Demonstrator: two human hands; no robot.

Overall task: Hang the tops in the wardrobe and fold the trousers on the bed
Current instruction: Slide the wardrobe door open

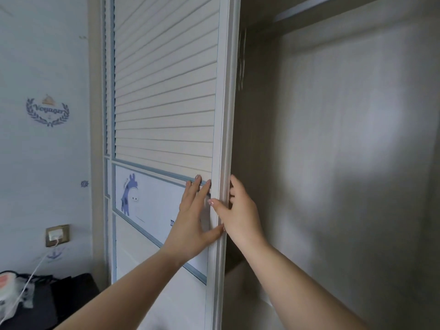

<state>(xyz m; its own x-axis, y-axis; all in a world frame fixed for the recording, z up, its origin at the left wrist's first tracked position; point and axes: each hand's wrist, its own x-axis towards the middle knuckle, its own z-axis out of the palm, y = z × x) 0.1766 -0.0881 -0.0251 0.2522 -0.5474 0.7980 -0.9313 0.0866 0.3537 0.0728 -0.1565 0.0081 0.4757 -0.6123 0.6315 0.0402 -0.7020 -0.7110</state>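
The wardrobe (333, 163) fills the right half of the frame, its inside bare here; no tops or trousers are in view, so I cannot tell where they are. One sliding door (166, 91) stands in the middle. The left hand (192, 220) lies flat on the door panel, grip wide with straight fingers. The right hand (238, 210) curls around the door edge, grip holding it. The danger, as I judge it: if the door slides back, the right fingers could be pinched. I count one door, two hands, one wall socket (57, 235) at lower left, and one cable (28, 284).
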